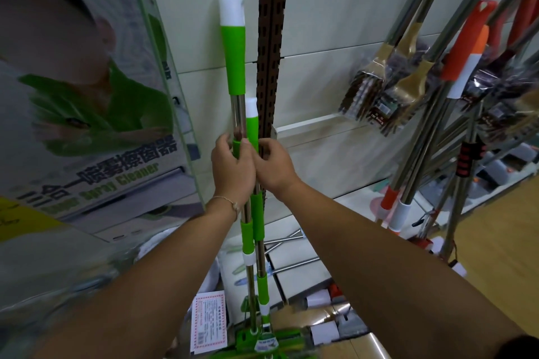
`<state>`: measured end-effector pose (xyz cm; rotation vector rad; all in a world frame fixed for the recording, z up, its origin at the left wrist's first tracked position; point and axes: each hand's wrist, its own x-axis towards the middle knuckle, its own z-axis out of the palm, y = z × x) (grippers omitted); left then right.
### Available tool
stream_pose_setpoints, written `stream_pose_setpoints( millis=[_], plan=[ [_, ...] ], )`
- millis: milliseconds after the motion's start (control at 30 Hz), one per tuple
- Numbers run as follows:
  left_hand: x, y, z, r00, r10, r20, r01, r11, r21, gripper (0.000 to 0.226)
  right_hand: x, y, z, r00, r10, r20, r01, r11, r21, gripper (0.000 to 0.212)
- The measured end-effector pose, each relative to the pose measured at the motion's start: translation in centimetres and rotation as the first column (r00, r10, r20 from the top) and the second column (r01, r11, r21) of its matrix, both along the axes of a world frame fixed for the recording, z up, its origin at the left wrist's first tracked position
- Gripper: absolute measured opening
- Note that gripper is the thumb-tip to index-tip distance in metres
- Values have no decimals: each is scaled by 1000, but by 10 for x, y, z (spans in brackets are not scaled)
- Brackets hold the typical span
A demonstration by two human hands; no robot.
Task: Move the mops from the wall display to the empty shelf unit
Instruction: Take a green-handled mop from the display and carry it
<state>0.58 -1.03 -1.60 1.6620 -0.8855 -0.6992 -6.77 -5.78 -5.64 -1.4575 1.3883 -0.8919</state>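
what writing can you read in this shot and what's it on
"Spray Cleaner": green letters on the big box at left.
"喷雾擦窗器": dark characters just above that on the same box; the characters before them are unclear.
red-bordered leaflet: print too small to read.
brush pack labels: too small to read.
mop head label: blurred.

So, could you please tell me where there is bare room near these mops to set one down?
Bare wall lies between the box and the tall mop. The white shelf, right of the brown upright and short mop, looks bare. Crowded: the hanging brushes at right, and the packages below.
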Motion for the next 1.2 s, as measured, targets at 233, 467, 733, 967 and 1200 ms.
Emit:
stream_pose_setpoints(
  millis=[233,467,733,967,1200],
  plan=[
    [-7,21,-8,996,12,91,-17,999,51,13,-2,-1,-15,985,-9,172,-29,975,221,111],
    [-9,30,-8,997,-37,72,30,995,98,27,4,-44,-94,983,92,159,-145,921,361,121],
    [-4,44,-17,997,-59,42,47,971,234,35,-16,34,-5,992,115,41,-122,964,236,79],
    [-24,65,-19,966,-221,-137,235,967,98,20,-40,76,1,992,123,30,-126,982,140,40],
    [-33,92,-13,881,-358,-310,382,924,20,23,-55,119,10,993,112,-32,-108,990,94,45]
  ],
)
